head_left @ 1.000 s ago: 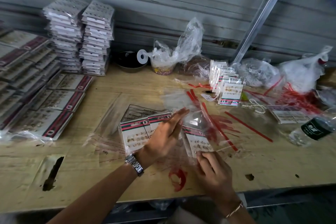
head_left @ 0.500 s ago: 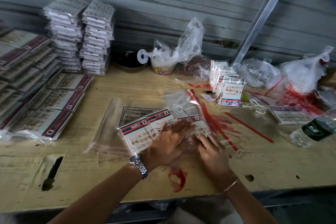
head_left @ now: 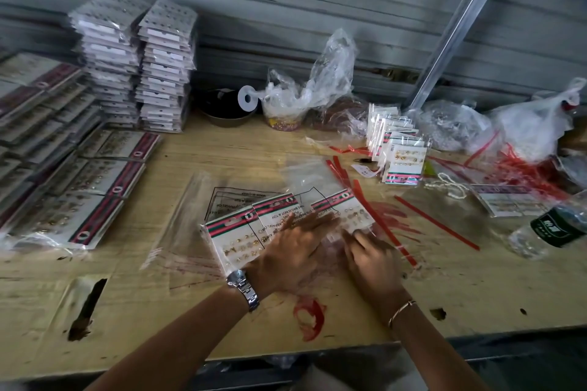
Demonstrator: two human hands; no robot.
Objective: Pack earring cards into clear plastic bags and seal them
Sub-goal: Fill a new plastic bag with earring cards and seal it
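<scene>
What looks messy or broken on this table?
The table has a dark torn gash near its front left corner. Red strips lie scattered on the right, and a water bottle lies on its side there.

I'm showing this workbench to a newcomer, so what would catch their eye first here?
At the middle of the table, the left hand and the right hand press flat on a row of earring cards in a clear bag. Two tall stacks of packed cards stand at the back left. A tangle of red strips litters the right side.
</scene>
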